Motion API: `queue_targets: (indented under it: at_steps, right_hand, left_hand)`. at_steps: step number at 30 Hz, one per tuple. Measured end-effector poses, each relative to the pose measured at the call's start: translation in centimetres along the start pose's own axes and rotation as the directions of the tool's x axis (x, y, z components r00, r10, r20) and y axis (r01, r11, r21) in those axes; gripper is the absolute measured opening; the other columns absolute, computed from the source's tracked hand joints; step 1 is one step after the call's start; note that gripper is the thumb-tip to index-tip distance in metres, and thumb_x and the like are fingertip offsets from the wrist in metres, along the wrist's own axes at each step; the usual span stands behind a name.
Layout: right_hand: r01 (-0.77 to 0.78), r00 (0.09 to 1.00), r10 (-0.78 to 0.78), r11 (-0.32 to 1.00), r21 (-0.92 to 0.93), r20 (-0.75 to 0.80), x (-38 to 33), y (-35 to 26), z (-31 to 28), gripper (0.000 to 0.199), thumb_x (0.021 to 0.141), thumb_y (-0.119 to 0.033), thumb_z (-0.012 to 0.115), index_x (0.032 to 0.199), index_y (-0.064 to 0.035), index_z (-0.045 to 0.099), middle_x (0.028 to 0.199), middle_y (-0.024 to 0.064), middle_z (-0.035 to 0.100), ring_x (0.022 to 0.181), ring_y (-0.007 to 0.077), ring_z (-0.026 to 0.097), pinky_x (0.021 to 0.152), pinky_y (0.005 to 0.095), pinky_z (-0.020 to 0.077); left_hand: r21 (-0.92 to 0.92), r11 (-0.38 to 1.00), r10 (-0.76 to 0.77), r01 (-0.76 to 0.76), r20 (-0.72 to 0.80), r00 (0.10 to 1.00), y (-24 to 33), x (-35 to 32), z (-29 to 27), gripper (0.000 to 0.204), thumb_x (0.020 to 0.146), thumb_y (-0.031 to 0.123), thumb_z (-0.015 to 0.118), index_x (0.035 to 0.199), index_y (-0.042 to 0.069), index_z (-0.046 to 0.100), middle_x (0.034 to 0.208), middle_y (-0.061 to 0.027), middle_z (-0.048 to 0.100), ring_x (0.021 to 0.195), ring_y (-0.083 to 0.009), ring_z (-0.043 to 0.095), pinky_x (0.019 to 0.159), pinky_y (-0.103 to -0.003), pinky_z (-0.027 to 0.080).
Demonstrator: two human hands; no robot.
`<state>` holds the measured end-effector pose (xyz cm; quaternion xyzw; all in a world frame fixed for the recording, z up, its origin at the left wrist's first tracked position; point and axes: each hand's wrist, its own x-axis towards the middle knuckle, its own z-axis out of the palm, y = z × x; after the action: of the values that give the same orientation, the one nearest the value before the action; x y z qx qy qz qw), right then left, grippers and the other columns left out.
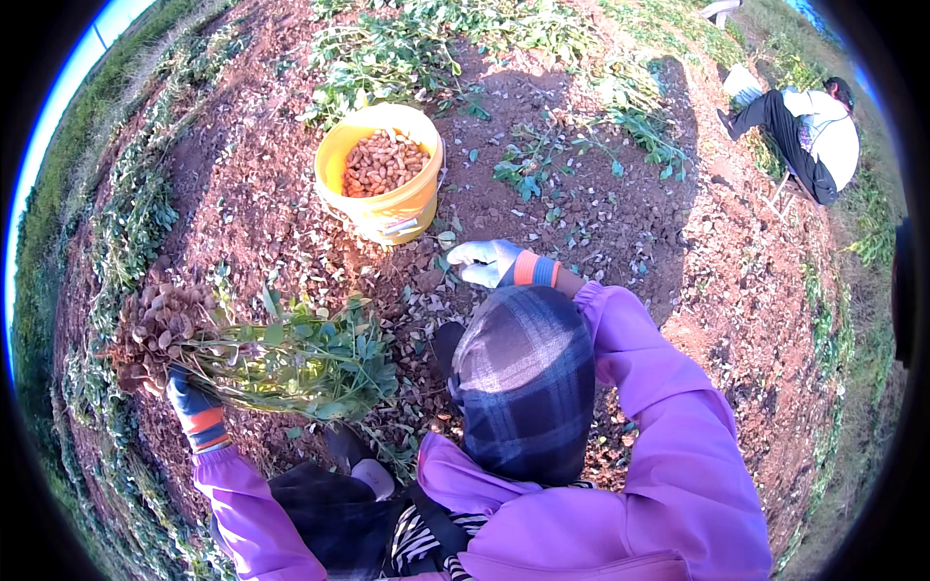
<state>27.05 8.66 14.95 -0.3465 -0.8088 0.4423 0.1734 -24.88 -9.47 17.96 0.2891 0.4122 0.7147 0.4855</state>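
My left hand (192,399), in a glove with an orange-striped cuff, is closed round the stems of an uprooted peanut plant (300,358). Its clump of pods and roots (165,324) is at the left, and the green leaves spread right, toward my knees. My right hand (484,262), in a pale glove, is over the soil just below a yellow bucket (417,215). Its fingers point left, slightly curled, with a gap between them and nothing visible in them. Peanuts (382,163) lie heaped inside the bucket.
Pulled plants (387,63) lie in rows beyond the bucket and along the left. Loose leaves litter the reddish soil (242,184). At the far right another person (823,140) sits low beside a pale bucket (742,85). My plaid cap (528,382) covers part of the lower middle.
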Motion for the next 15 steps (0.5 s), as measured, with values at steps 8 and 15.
queue_targets:
  at_steps: [8,15]
  right_hand:
    - [0.007,0.995,0.0,0.998,-0.069,0.104,2.6,-12.8,-4.9,0.028,0.084,-0.01,0.052,0.11,-0.0007,0.051,0.078,-0.0015,0.053,0.07,0.0069,0.048,0.062,0.0218,0.0409]
    - [0.283,0.933,-0.288,0.958,0.051,0.215,4.4,-19.6,2.6,0.023,0.086,-0.012,0.05,0.107,-0.0034,0.053,0.074,0.0015,0.054,0.06,0.0072,0.048,0.055,0.0235,0.0414]
  left_hand:
    - [-0.102,0.993,-0.045,0.058,0.122,0.991,-1.9,-3.0,0.9,0.058,0.074,0.018,0.066,0.125,0.012,0.038,0.112,-0.0073,0.052,0.096,-0.0226,0.053,0.08,-0.036,0.047]
    - [-0.205,0.97,-0.095,0.13,0.172,0.98,-3.4,-5.2,6.3,0.05,0.072,0.026,0.069,0.112,0.012,0.044,0.091,-0.0047,0.055,0.08,-0.0168,0.054,0.07,-0.031,0.046]
